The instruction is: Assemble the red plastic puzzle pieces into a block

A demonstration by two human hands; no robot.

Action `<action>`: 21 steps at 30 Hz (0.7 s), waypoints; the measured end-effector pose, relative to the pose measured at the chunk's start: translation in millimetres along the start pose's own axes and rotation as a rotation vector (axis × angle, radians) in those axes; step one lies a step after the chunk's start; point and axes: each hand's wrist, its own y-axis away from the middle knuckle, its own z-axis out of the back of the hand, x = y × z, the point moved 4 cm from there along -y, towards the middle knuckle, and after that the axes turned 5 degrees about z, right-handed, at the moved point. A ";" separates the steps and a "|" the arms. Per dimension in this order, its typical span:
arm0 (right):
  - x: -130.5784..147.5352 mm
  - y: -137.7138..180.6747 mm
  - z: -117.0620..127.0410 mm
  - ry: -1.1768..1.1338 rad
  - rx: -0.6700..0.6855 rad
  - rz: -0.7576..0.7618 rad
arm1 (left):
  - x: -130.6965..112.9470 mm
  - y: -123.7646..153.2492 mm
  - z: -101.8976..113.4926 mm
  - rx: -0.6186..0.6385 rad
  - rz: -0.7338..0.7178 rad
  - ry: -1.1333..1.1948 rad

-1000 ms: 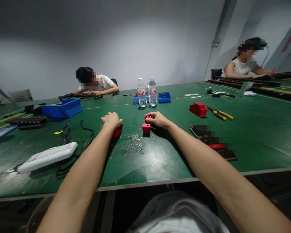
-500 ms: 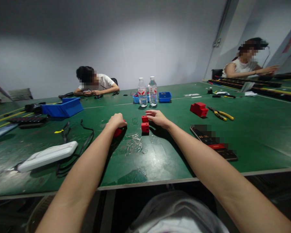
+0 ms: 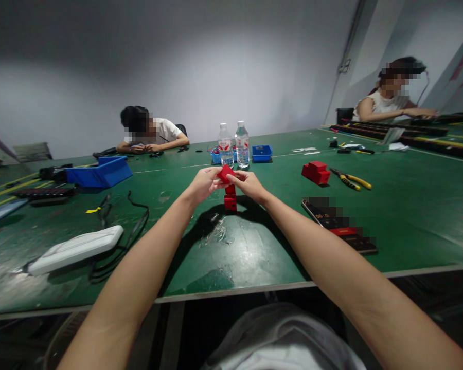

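A small red block-like part (image 3: 226, 173) is held up between my two hands, tilted, above the green table. My left hand (image 3: 207, 184) pinches it from the left side. My right hand (image 3: 247, 184) grips its right edge, thumb across the near face. Just beneath, a red block with small dark holes (image 3: 230, 202) sits on the table, and another red piece (image 3: 230, 189) shows right behind it, partly covered by my fingers. Off to the right lies a larger stepped red block (image 3: 316, 173).
Pliers with yellow-black handles (image 3: 351, 181) and a phone (image 3: 339, 226) lie to the right. Two water bottles (image 3: 242, 145) stand behind my hands near a small blue bin (image 3: 262, 153). A white device (image 3: 77, 249), black cables and a blue bin (image 3: 100, 172) are left. Two people sit beyond.
My left hand has lifted a red part off the table and brought it right, above the red blocks. My right hand has closed on the same part.
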 end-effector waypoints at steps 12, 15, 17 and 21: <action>-3.6 -6.3 15.4 0.027 -0.136 -0.041 | 17.6 -9.3 7.6 -0.240 -0.183 -0.303; -5.9 -6.0 28.4 0.072 -0.261 -0.087 | 20.7 -13.5 25.4 -0.335 -0.297 -0.565; -7.3 -4.9 37.1 0.108 -0.312 -0.123 | 27.6 -15.7 33.6 -0.306 -0.329 -0.692; -10.6 -4.0 45.8 0.086 -0.352 -0.180 | 45.1 -18.6 33.8 -0.121 -0.324 -0.832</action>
